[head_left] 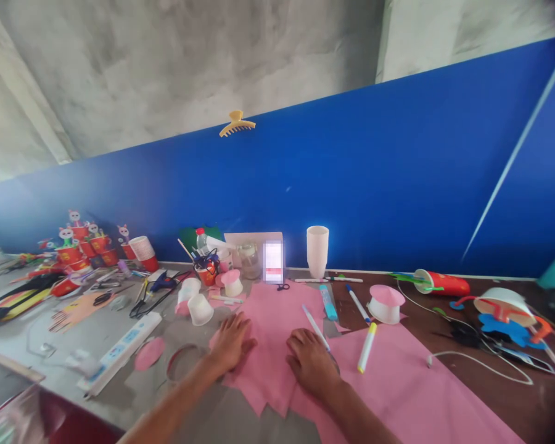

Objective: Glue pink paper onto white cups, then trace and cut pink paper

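Note:
Pink paper [272, 345] with ragged, cut edges lies on the table in front of me. My left hand [232, 342] rests palm down on its left part, fingers stretched out. On the right part lies my right hand [312, 359], fingers slightly bent and nothing visibly held. A pen [316, 327] reaches the back of the right hand, and a dark loop, perhaps a scissor handle, shows partly beside it. To the right a yellow-capped marker [367, 348] lies on a larger pink sheet [398, 382]. A white cup with a pink paper disc [386, 296] stands behind that.
White paper cups [200, 309] stand left of the paper, near a pink disc [150, 353] and a power strip [124, 348]. A lit phone [273, 262] and a stack of cups [317, 251] stand by the blue partition [374, 172]. A red cup [444, 283] lies at right.

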Available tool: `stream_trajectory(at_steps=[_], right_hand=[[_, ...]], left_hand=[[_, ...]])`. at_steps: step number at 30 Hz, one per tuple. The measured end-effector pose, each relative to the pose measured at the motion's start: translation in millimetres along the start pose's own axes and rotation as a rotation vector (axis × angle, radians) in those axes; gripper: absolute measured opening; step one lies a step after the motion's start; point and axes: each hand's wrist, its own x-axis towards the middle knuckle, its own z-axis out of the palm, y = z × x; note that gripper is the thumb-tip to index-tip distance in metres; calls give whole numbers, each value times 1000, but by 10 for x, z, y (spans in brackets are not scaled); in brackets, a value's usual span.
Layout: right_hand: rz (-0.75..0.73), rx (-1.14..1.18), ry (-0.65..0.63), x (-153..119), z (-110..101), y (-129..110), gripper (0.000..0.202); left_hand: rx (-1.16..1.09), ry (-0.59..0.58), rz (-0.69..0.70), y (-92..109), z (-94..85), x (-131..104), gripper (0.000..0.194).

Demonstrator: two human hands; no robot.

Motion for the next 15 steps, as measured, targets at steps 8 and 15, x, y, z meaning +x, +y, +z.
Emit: stream_trajectory(at_steps=[8,15], right_hand=[[-6,-65,-56,4,-94,-44,15],[9,-63,-70,20,-95,-10,16]], left_hand=[[2,-72,-32,3,33,-5,42],[-34,-104,16,-22,-44,-21,41]])
